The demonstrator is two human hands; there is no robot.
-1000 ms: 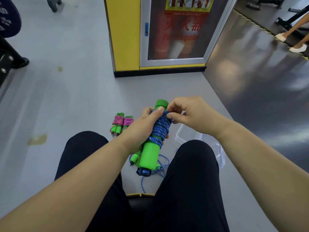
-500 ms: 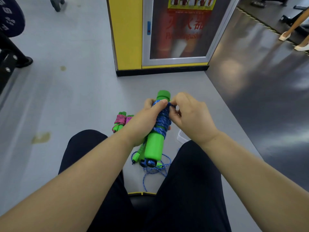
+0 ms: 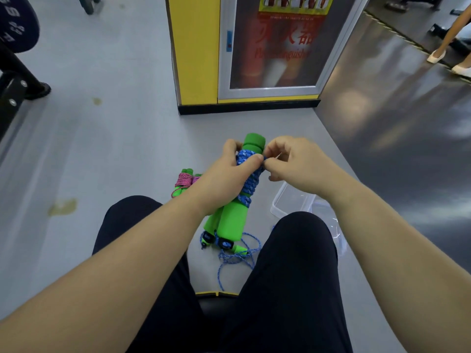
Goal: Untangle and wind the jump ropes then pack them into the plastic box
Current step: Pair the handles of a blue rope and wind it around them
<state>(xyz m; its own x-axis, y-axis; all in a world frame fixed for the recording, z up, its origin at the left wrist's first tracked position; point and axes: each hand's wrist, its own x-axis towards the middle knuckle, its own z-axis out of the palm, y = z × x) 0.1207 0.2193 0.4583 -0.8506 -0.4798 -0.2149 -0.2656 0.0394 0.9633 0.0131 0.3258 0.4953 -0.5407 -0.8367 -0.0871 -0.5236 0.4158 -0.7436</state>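
Observation:
My left hand [image 3: 224,179] grips a pair of green foam handles [image 3: 232,220] with blue rope [image 3: 248,174] wound round their middle, held above my knees. My right hand [image 3: 295,164] pinches a strand of that blue rope beside my left thumb. Loose blue rope [image 3: 237,258] hangs from the handles' lower ends down to the floor between my legs. A wound pink jump rope [image 3: 184,182] with green handles lies on the floor behind my left hand. The clear plastic box [image 3: 293,202] stands on the floor by my right knee, partly hidden by my right arm and leg.
A yellow fire-extinguisher cabinet [image 3: 198,59] with a glass door stands straight ahead. Dark glossy flooring [image 3: 407,138] begins to the right, where a person's feet [image 3: 448,62] are at the far corner. Another person's leg and shoe [image 3: 28,82] are at the far left.
Both hands have risen slightly with the bundle. My right hand has shifted from the top of the winding to a pinch on a strand beside my left thumb.

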